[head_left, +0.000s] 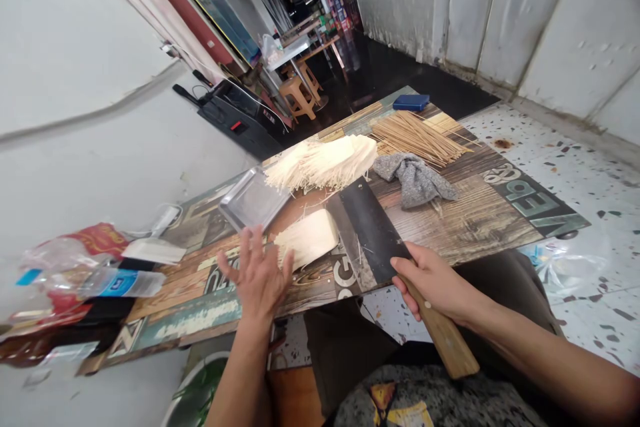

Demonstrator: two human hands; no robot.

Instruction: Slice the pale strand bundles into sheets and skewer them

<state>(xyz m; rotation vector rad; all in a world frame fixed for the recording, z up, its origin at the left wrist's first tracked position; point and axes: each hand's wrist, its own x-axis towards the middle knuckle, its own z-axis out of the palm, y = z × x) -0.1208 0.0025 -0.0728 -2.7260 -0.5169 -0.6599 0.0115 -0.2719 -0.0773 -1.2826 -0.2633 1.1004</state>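
Observation:
My right hand [431, 279] grips the wooden handle of a dark cleaver [369, 227] whose blade lies flat on the printed table top [500, 213]. A pale block of stacked thin strips [309, 238] rests just left of the blade. My left hand [257, 273] hovers with fingers spread beside that block, near its left end, holding nothing. Behind the block lies a heap of pale shredded strips [323, 161].
A metal tray [251, 203] sits left of the shreds. A grey cloth [415, 177], a pile of bamboo skewers [417, 135] and a blue box [411, 102] lie farther back. A water bottle [117, 282] and plastic bags [70, 247] crowd the left end.

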